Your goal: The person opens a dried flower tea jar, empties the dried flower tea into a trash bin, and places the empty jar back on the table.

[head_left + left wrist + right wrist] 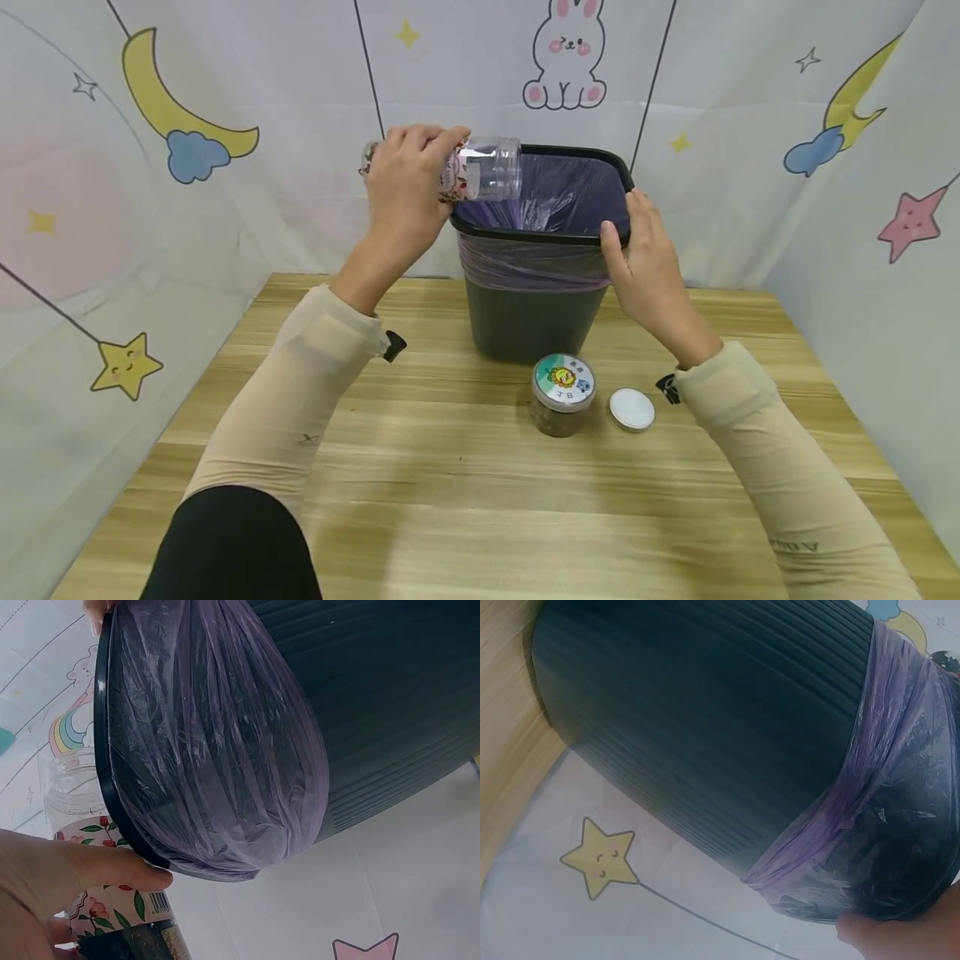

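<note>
My left hand (408, 182) grips a clear jar (497, 169) with a floral label. The jar lies on its side, its uncapped mouth pointing right over the left part of the trash bin's opening. In the left wrist view, the label (112, 909) shows red flowers, with a dark band near the base. The dark trash bin (528, 321) stands on the table, lined with a thin purple bag (536, 260) folded over its rim. My right hand (651, 262) holds the bin's right front corner, thumb at the front edge and fingers along the side.
In front of the bin, a squat jar (561, 417) with a flower-printed lid stands on the wooden table (450, 508). A small white lid (632, 409) lies to its right. Printed cloth walls (300, 75) close off the back and both sides.
</note>
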`<act>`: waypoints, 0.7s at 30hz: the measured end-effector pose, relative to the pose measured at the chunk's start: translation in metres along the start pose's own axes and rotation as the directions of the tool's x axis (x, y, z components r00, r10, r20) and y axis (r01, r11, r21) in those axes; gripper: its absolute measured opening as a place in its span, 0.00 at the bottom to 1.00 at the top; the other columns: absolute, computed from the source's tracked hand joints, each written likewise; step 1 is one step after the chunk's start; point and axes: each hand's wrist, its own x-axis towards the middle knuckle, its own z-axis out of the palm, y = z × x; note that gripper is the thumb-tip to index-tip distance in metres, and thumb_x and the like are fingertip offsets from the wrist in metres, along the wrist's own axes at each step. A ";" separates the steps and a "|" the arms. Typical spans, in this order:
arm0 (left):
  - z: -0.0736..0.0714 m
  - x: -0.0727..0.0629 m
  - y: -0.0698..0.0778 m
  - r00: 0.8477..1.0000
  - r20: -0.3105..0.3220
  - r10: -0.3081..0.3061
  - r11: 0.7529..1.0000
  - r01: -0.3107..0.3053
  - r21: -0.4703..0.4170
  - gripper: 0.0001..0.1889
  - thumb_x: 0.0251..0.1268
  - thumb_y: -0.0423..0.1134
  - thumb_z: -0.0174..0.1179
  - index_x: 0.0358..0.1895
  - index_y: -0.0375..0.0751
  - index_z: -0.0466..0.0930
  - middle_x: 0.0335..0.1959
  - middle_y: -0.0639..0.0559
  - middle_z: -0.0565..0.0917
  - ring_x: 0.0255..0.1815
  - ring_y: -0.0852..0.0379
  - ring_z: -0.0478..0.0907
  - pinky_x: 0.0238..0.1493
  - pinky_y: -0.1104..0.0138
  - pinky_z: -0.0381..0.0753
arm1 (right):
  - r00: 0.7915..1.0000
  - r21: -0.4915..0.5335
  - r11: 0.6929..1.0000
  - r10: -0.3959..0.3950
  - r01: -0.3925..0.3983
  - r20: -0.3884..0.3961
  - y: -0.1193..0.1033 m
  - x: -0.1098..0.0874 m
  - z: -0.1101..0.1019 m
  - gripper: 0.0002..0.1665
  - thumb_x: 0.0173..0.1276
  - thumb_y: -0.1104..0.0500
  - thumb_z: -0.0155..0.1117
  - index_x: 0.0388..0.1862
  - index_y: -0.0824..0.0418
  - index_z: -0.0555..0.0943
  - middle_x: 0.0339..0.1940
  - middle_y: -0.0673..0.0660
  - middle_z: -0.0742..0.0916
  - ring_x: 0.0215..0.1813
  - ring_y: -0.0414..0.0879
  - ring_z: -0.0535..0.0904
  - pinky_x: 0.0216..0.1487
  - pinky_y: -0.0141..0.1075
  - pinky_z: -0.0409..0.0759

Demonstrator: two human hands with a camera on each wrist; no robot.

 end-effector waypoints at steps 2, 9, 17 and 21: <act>0.000 0.001 0.001 1.000 -0.002 0.006 1.000 -0.006 0.008 0.39 0.47 0.26 0.75 0.67 0.52 0.76 0.62 0.46 0.77 0.64 0.44 0.69 0.69 0.55 0.64 | 1.000 -0.002 1.000 0.001 -0.001 0.002 0.000 0.000 -0.001 0.41 0.81 0.45 0.39 0.77 0.76 0.54 0.78 0.71 0.58 0.79 0.59 0.50 0.78 0.50 0.49; -0.002 0.006 0.003 1.000 -0.013 0.011 1.000 -0.010 0.018 0.40 0.45 0.24 0.75 0.67 0.52 0.77 0.62 0.47 0.77 0.64 0.44 0.69 0.69 0.56 0.63 | 1.000 -0.002 1.000 0.003 -0.002 0.006 0.001 0.002 -0.004 0.41 0.81 0.45 0.39 0.77 0.75 0.53 0.78 0.70 0.57 0.80 0.58 0.49 0.78 0.50 0.49; -0.003 0.005 0.004 0.999 -0.026 0.026 1.000 -0.026 0.005 0.40 0.44 0.21 0.73 0.66 0.50 0.78 0.61 0.46 0.78 0.65 0.43 0.68 0.70 0.55 0.62 | 1.000 -0.001 1.000 0.006 -0.006 0.011 0.000 0.001 -0.003 0.40 0.81 0.46 0.39 0.77 0.75 0.53 0.78 0.71 0.58 0.79 0.59 0.49 0.78 0.50 0.48; -0.003 0.003 0.003 0.999 -0.031 0.040 0.999 -0.039 0.009 0.40 0.44 0.21 0.74 0.66 0.50 0.78 0.61 0.46 0.78 0.65 0.43 0.68 0.70 0.54 0.63 | 1.000 0.005 1.000 0.004 -0.004 0.011 -0.001 -0.001 -0.003 0.40 0.81 0.46 0.38 0.77 0.75 0.53 0.78 0.71 0.57 0.79 0.60 0.49 0.77 0.51 0.48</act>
